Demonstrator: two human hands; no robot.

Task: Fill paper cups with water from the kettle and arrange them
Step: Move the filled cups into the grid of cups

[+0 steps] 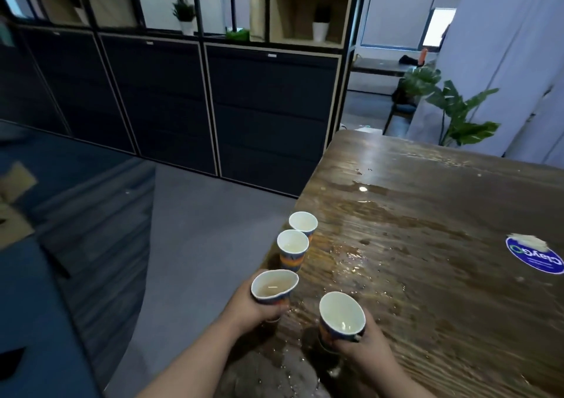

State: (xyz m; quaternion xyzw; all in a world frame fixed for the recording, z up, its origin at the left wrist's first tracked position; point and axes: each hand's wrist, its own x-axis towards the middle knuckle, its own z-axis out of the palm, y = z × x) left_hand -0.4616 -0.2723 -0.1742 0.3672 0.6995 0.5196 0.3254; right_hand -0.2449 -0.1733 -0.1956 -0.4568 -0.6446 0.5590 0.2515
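four paper cups sit along the wet wooden table's (pixel 427 214) left edge. left hand (pixel 253 306) grips a squashed cup (pixel 273 287) holding murky water; right hand (pixel 363 336) grips a nearly empty cup (pixel 341 315); two cups (pixel 293 249) stand beyond.

Paper cups (pixel 293 249): white inside, blue-and-orange banded print outside (all four alike). Table (pixel 442 214): dark brown wood grain, with a round blue sticker (pixel 534 257) lettered white and green. Cabinets (pixel 268 107): black fronts, pale wood edging.
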